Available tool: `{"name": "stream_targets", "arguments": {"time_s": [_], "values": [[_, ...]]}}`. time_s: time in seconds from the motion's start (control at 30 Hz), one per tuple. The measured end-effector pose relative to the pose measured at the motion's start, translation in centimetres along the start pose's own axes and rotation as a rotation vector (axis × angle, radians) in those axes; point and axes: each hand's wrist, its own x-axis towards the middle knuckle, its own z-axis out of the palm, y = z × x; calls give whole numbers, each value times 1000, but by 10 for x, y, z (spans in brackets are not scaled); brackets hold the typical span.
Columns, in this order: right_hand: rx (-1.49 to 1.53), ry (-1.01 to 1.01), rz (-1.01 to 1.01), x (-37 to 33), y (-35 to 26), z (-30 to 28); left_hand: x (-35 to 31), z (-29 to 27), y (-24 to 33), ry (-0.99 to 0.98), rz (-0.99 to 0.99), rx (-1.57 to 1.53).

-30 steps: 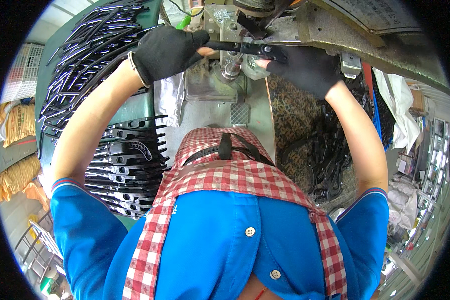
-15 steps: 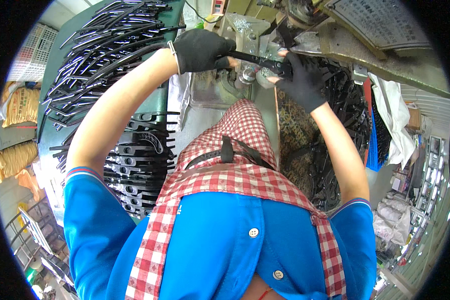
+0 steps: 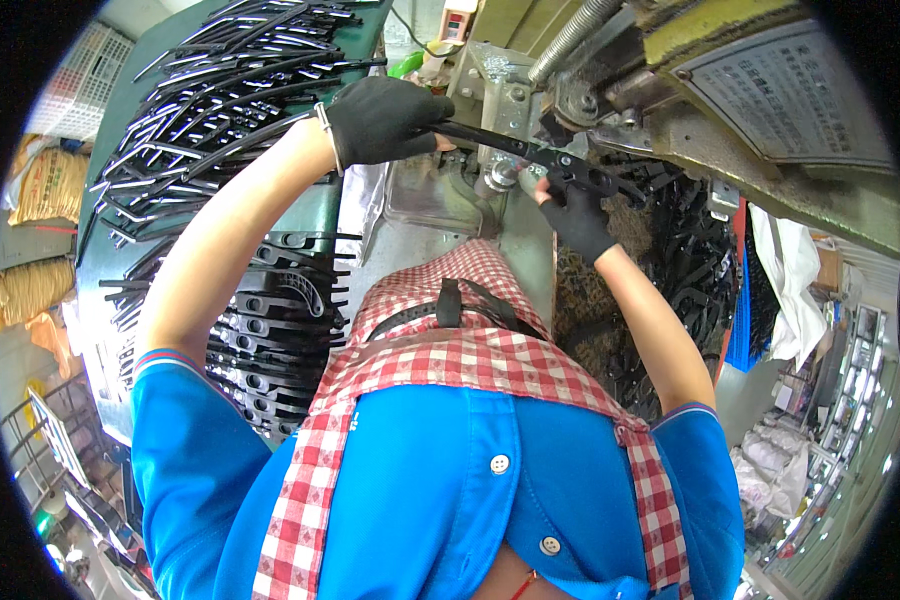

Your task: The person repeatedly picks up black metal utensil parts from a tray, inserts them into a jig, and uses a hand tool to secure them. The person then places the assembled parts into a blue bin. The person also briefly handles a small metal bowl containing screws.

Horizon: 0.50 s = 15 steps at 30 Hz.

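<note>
My left hand (image 3: 388,120), in a black glove with bare fingertips, is closed around one end of a thin black bar (image 3: 485,136). The bar slants right to a wider black bracket with holes (image 3: 582,176), which lies at the machine's working point. My right hand (image 3: 577,218), gloved the same way, is just on the near side of the bracket. Its bare fingertips are drawn together beside a small pale round piece (image 3: 531,181); what they pinch, if anything, is hidden. A round metal post (image 3: 500,174) stands close by under the bar.
Many bent black rods (image 3: 240,90) are heaped on the green table (image 3: 355,45) at left, with a row of black brackets (image 3: 260,345) nearer. A bin of black parts (image 3: 695,250) is at right. The heavy machine frame (image 3: 660,130) overhangs the far right.
My right hand has let go of the bracket's right end and moved down and left to its near edge. The left hand keeps its grip on the bar, and the view has shifted slightly.
</note>
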Motion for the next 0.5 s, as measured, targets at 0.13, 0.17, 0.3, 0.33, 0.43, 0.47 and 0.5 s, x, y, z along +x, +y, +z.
{"name": "stream_targets", "arguments": {"time_s": [0.13,0.17,0.3,0.33,0.43,0.47,0.5], "values": [[-198,108,57,24,80,26,-3,-5,10,31,-16,-47],[-245,138,101,31,88,29,-2,-7,12,57,-15,-66],[-563,-24,51,67,92,32,4,2,21,186,43,-115],[-605,-88,114,71,66,27,4,3,28,155,38,-74],[-674,-225,287,77,27,17,-4,-16,36,179,41,-85],[-641,-273,355,78,24,19,-13,-15,33,225,60,-131],[-628,-195,330,76,31,23,-19,-17,31,272,92,-179]]}}
